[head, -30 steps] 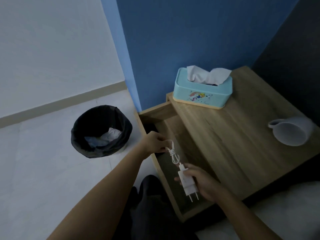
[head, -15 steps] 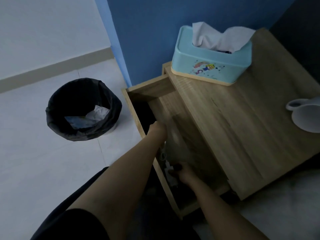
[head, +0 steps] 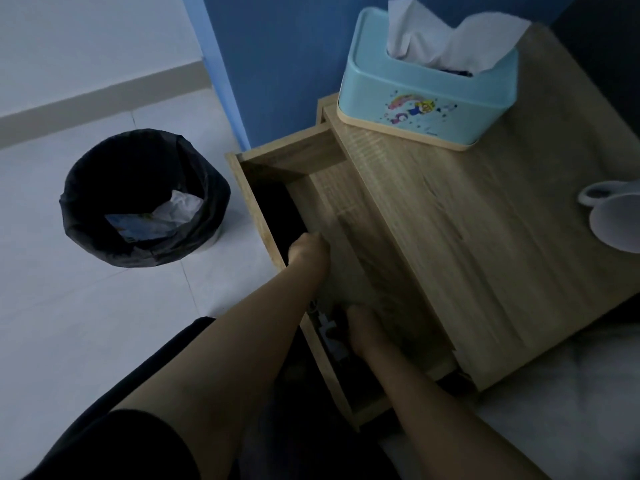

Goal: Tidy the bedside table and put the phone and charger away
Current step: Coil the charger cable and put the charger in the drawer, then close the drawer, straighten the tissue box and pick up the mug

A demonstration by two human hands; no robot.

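Note:
The wooden bedside table (head: 485,237) has its drawer (head: 256,216) pulled out to the left. Both of my hands reach down into the drawer. My left hand (head: 306,251) is deep in the dark left part, fingers hidden. My right hand (head: 363,327) is lower, right beside the white charger (head: 330,336), which lies in the drawer with its cable partly showing. Whether either hand still grips it is hidden in the dark. I cannot make out the phone.
A light blue tissue box (head: 426,95) stands at the table's back edge by the blue wall. A white cup (head: 613,220) lies at the right edge. A black-lined waste bin (head: 142,199) with paper in it stands on the pale floor to the left.
A second ago I held the charger and its coiled cable above the drawer with both hands. Both hands have since gone down inside the drawer with it, and my view has moved closer.

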